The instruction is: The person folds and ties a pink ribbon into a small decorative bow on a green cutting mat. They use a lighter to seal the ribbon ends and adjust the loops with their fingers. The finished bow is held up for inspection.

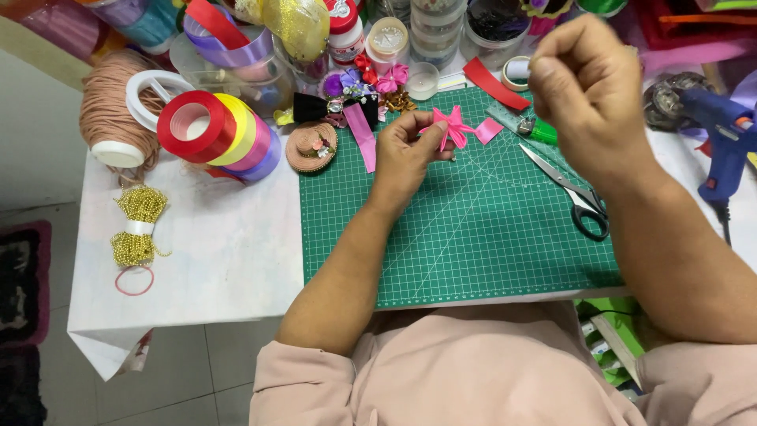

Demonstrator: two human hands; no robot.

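Pinching a pink bow (pixel 453 126) over the mat's (pixel 473 237) bare middle, left hand (pixel 406 158).

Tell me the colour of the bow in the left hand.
Pink; the bow, pinched by the left hand, shows best in the head view.

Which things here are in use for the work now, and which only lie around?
In use: left hand pinching the pink ribbon bow; right hand raised with fingers pinched; green cutting mat.

Lying about: scissors, ribbon rolls, gold beads, blue glue gun.
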